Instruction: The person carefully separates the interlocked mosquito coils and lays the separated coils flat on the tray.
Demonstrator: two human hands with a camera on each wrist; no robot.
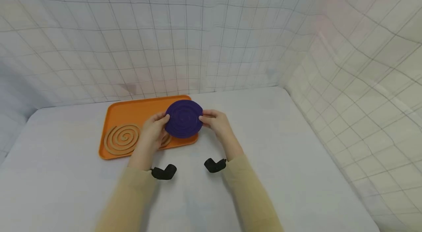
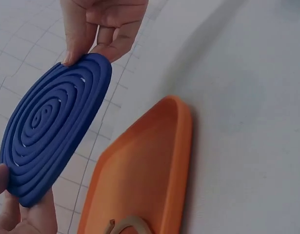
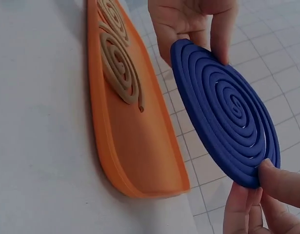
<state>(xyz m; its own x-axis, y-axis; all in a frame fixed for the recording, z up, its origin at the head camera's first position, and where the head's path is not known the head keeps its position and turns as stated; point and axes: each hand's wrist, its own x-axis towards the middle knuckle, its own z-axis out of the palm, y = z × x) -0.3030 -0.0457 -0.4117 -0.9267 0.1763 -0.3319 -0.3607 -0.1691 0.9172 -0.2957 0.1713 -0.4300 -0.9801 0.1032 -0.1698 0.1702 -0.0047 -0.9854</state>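
A dark blue spiral disc (image 1: 183,119), like a coiled trivet, is held up between both hands over the right end of an orange tray (image 1: 132,109). My left hand (image 1: 152,132) pinches its left edge, thumb on the near face and fingers behind. On the opposite edge my right hand (image 1: 218,123) pinches it the same way. Seen in the right wrist view, the disc (image 3: 228,112) is tilted, with narrow gaps between some coils. Two tan spirals lie in the tray; one tan spiral (image 1: 122,139) shows whole at the left, while the other (image 1: 166,139) is mostly hidden behind my left hand.
The tray stands on a white-covered table (image 1: 280,144), toward its back edge. Behind and to the right rises a pale grid-patterned cloth (image 1: 230,34). Black wrist mounts (image 1: 164,172) sit at both wrists, below the sleeves' cuffs.
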